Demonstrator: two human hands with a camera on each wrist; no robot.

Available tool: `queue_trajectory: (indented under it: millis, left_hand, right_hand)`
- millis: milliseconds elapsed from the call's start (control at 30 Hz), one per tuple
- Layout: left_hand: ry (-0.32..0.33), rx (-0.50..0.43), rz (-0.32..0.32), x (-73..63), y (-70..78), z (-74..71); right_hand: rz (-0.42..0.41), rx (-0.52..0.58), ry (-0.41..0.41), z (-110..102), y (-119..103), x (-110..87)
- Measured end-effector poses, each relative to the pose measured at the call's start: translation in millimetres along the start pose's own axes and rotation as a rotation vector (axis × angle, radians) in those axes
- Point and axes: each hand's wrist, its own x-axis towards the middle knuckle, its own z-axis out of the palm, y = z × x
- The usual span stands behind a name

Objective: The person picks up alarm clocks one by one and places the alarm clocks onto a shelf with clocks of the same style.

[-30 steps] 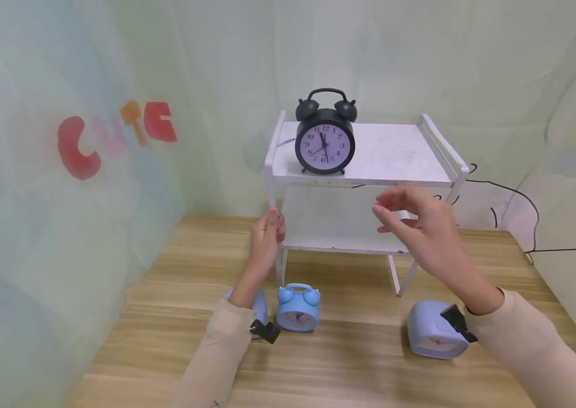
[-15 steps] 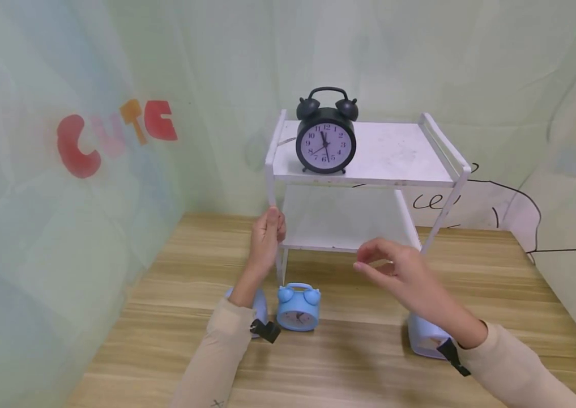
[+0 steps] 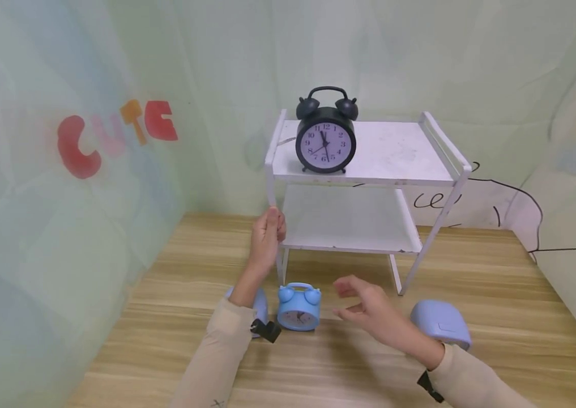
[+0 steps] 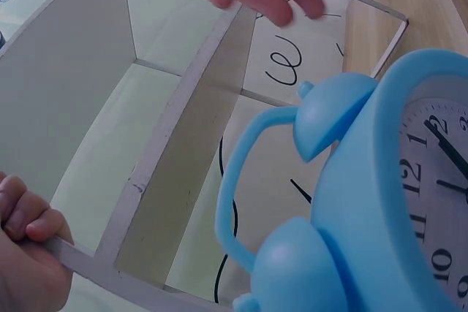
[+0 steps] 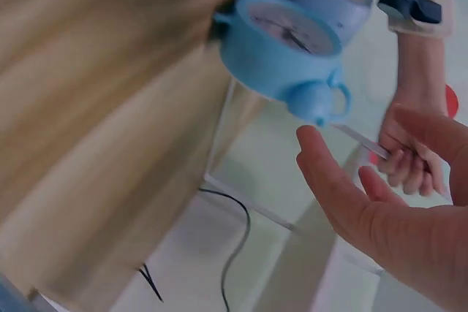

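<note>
My left hand grips the left front post of a white two-tier shelf; the fist around the frame also shows in the left wrist view. My right hand hovers just right of a light blue twin-bell alarm clock, thumb and fingers spread apart and holding nothing. In the right wrist view its fingers are near the clock's bell and handle, with no contact plainly visible. The blue clock stands upright on the wooden table, before the shelf. A black twin-bell alarm clock stands on the top tier's left side.
A periwinkle clock sits at the right, partly behind my right forearm. Another bluish clock is half hidden by my left forearm. Printed cloth walls enclose the wooden table at the back and sides.
My right hand has come down and leftward from in front of the shelf to beside the blue alarm clock, its fingers spreading wider. My left hand has stayed on the post.
</note>
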Motion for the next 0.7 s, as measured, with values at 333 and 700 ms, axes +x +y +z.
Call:
queue_trajectory:
  millis: [333, 700]
  left_hand:
    - [0.006, -0.001, -0.010, 0.6, 0.6, -1.1]
    - [-0.016, -0.001, -0.027, 0.0, 1.7, -1.2]
  right_hand:
    - [0.034, 0.110, -0.042, 31.8, 28.9, -1.9]
    - [0.059, 0.273, -0.067, 49.6, 41.0, 7.8]
